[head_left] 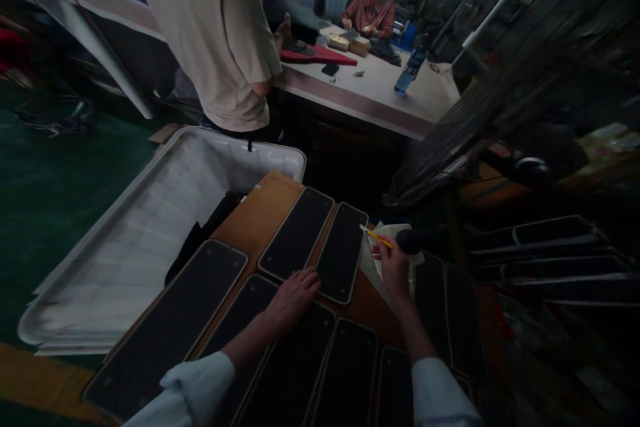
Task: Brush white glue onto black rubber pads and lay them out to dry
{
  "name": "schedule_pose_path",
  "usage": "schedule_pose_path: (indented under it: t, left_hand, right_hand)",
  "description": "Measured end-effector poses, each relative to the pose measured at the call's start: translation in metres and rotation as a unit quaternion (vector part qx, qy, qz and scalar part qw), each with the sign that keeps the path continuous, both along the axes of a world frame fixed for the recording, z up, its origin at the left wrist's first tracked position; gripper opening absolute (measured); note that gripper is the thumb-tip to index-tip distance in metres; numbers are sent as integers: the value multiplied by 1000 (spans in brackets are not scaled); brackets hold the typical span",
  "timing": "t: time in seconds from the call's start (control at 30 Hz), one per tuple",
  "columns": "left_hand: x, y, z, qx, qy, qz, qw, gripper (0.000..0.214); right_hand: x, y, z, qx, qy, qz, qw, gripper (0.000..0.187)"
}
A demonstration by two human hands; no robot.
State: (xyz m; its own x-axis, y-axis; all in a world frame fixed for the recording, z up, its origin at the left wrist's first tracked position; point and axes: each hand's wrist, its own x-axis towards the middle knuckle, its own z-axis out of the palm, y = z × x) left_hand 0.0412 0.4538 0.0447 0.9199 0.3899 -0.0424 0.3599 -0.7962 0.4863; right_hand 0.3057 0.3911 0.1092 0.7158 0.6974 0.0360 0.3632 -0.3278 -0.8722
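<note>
My left hand (296,293) lies flat, fingers stretched out, over the ends of dark panels near the board's middle. In my right hand (393,263) is a slim yellow pencil-like tool (381,238) with a pale tip; its exact kind is unclear. That tip is over the upper right edge of a dark rounded panel (343,253) with a light border. Another such panel (297,233) lies to its left, and a longer one (167,330) at the far left. Several more are spread on the brown board (277,192). Beneath my right wrist is some pale paper (373,273).
A large white tub (120,240) stands left of the board. Beyond it, a person in a beige shirt (200,33) is beside a long table (360,103). Another person (370,13) sits behind it. A blue-labelled bottle (410,71) stands there. Dark panels (545,247) are stacked at right.
</note>
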Motion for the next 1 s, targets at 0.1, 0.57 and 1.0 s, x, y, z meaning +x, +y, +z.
schedule_pose_path:
  t: [0.1, 0.57, 1.0]
  left_hand:
    - [2, 2, -2, 4, 5, -4, 1000, 37]
    - [7, 5, 1, 13, 11, -8, 1000, 33]
    - [7, 5, -1, 10, 11, -4, 1000, 31]
  right_hand:
    - [10, 20, -8, -1, -19, 12, 1000, 47]
    - [33, 55, -29, -33, -87, 33, 995, 41]
    - [10, 16, -16, -81, -47, 53, 994, 40]
